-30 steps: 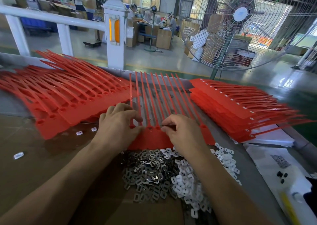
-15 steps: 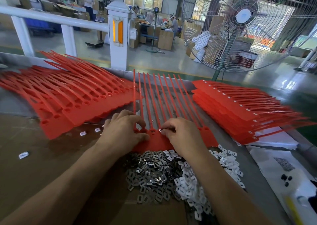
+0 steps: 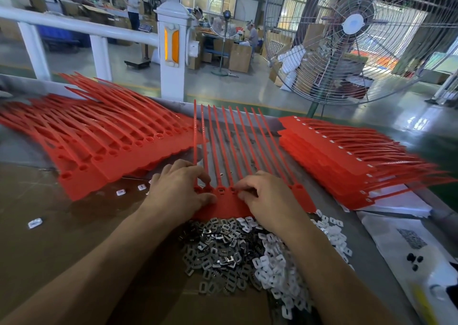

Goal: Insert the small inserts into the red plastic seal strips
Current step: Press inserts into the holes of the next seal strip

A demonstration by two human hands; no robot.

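No readable text, label or number anywhere, not even on the white sheet (image 3: 406, 247).

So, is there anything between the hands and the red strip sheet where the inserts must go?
Nothing visible does. The left hand and the right hand already rest on the heads of the red strip sheet. The pile of inserts lies just below them, uncovered. The red stacks lie off to both sides.
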